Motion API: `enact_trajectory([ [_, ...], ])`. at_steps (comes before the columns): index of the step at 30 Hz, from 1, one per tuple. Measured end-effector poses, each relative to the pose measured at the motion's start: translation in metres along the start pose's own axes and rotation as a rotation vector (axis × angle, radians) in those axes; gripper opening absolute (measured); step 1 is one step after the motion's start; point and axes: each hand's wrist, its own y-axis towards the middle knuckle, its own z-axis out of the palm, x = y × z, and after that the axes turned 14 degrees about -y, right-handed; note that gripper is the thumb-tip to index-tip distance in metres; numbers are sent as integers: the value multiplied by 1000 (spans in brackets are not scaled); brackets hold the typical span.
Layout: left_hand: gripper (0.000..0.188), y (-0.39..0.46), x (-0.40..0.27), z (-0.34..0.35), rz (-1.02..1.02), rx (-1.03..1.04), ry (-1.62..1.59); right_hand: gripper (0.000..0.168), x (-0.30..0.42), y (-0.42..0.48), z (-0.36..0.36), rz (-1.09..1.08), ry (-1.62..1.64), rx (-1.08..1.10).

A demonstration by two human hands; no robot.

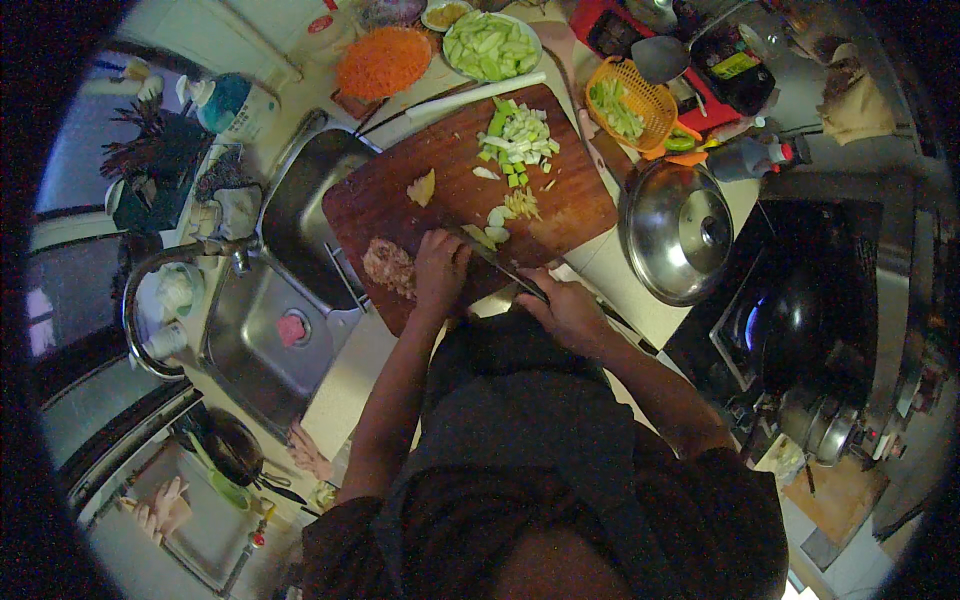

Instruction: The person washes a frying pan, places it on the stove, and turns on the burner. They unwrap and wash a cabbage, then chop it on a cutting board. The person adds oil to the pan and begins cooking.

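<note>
A kitchen knife (501, 264) is held by its handle in my right hand (564, 306), its blade lying across the near part of a wooden cutting board (461, 157). My left hand (441, 264) rests by the blade's far end, fingers curled; whether it holds anything is hidden. A pale slice (480, 237) lies beside the blade, with more round slices (496, 217) and thin yellowish strips (523, 202) beyond it. Chopped scallion (521, 136) is heaped at the board's far right. A yellowish piece (421, 188) lies at the middle left, and minced meat (388, 264) at the near left.
Left of the board is a double steel sink (255, 337) with a faucet (241, 259). Beyond it stand shredded carrot (385, 63) and a plate of sliced green vegetable (491, 46). To the right are an orange basket (660, 112), a steel lid (679, 232) and a wok (817, 300) over a lit burner.
</note>
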Motion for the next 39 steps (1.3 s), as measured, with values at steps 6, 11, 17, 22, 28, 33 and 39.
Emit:
enact_trajectory([
  [6,15,-1,-3,1,-28,30,4,42,-5,28,18,7,-84,-43],
  [11,23,-5,-10,-4,-6,44,-60,42,-33,39,32,-5,71,-77],
  [17,25,-28,-12,-3,-78,125,-129,43,-44,46,33,-24,177,-130],
  [22,17,-12,-11,10,-139,-9,-87,42,-32,36,21,-29,171,-94],
  [28,11,-15,-5,13,-125,-25,-111,42,-22,19,8,-185,-6,-188],
  [33,10,-16,-1,13,-168,21,-26,44,-17,20,15,-27,-197,-12],
  [39,11,-19,2,16,-103,-65,11,42,-15,11,24,-99,-117,-113],
])
